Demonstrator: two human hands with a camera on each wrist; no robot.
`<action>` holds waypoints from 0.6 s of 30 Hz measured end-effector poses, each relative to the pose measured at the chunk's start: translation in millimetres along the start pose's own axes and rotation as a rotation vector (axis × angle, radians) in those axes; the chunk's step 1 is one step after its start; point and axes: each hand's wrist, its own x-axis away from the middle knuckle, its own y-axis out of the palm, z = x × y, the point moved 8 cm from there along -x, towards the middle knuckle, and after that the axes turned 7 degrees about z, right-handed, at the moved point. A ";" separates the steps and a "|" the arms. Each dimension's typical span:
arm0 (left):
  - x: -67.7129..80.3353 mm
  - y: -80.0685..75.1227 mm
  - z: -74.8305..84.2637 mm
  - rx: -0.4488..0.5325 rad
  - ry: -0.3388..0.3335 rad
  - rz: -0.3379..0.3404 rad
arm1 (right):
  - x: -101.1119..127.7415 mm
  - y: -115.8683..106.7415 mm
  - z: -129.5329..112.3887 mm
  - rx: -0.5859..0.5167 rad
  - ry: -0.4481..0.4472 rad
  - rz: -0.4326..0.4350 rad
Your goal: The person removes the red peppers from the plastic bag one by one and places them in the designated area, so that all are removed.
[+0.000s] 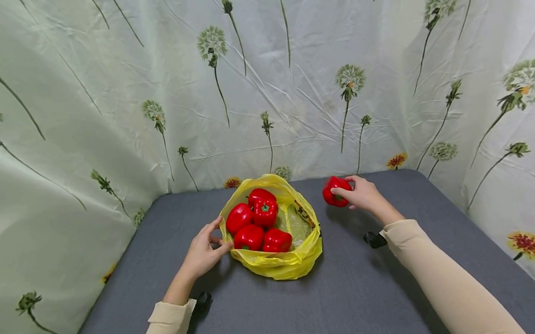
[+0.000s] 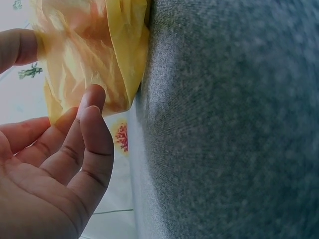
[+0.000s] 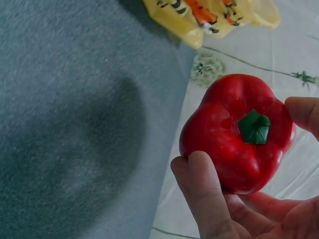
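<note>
An upright yellow plastic bag (image 1: 277, 270) stands with its mouth wide, several red bell peppers (image 1: 249, 237) inside, mostly toward its left. My left hand (image 1: 206, 250) touches the left side of the bag's rim, thumb and index finger spread apart. In the left wrist view, that hand (image 2: 65, 169) has its other fingers loosely bent beside the thin yellow bag (image 2: 79, 55). To the right of the bag, my right hand (image 1: 361, 193) grips another red bell pepper (image 1: 336, 191) above the table. The right wrist view shows this bell pepper's (image 3: 219, 134) green stem between thumb and fingers.
A dark grey cloth (image 1: 342, 292) covers the table. Behind it and at both sides hangs a pale curtain (image 1: 291, 87) printed with dandelions. Dark wrist devices (image 1: 374, 239) show beneath both sleeves.
</note>
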 end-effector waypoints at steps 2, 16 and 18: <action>-0.4 0.4 0.0 -0.006 -0.003 0.006 | -2.6 -0.1 4.0 0.010 0.000 0.001; -1.8 -4.4 3.3 -0.022 -0.006 0.043 | -19.5 3.9 26.2 0.103 0.010 0.007; -2.1 -5.2 3.5 -0.022 -0.006 0.046 | -21.2 3.5 28.6 0.116 0.013 0.008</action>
